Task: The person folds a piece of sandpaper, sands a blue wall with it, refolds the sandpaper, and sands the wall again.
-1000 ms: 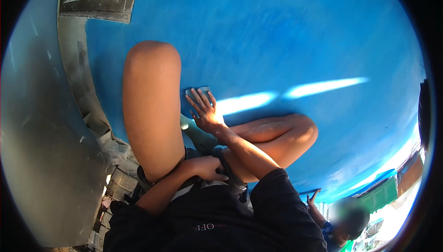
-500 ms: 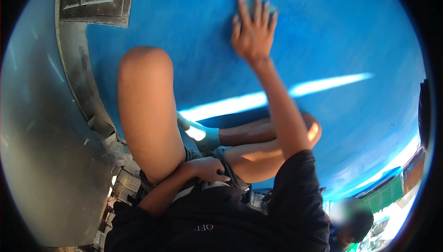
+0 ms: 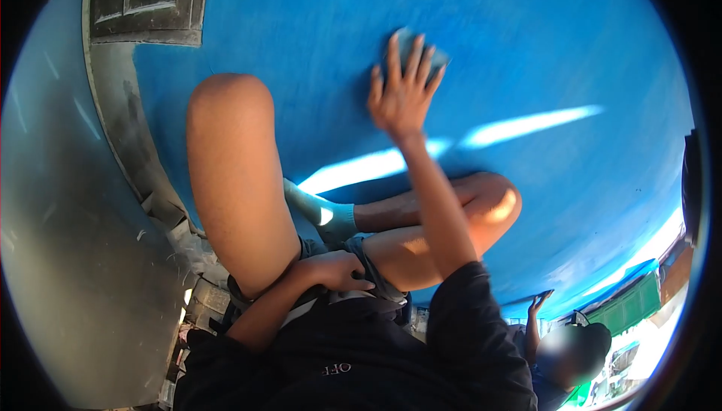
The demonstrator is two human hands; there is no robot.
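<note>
1. Showed, at far left, a dull grey panel [image 3: 83, 260], then, at the top, a dark wooden frame [image 3: 192, 5].
2. Showed next a raised bare knee [image 3: 229, 110].
3. Rested the left hand [image 3: 338, 270] in the lap; could not tell from this angle if gripping anything.
4. Spread the right hand [image 3: 406, 95] wide over a greyish pad [image 3: 406, 42], flat against the blue surface [image 3: 541, 57].
5. Showed, at lower right, another person [image 3: 549, 390] with a raised hand [image 3: 537, 306].

A grey sheet [image 3: 68, 260] stands far left, a green panel [image 3: 630, 305] lower right.
</note>
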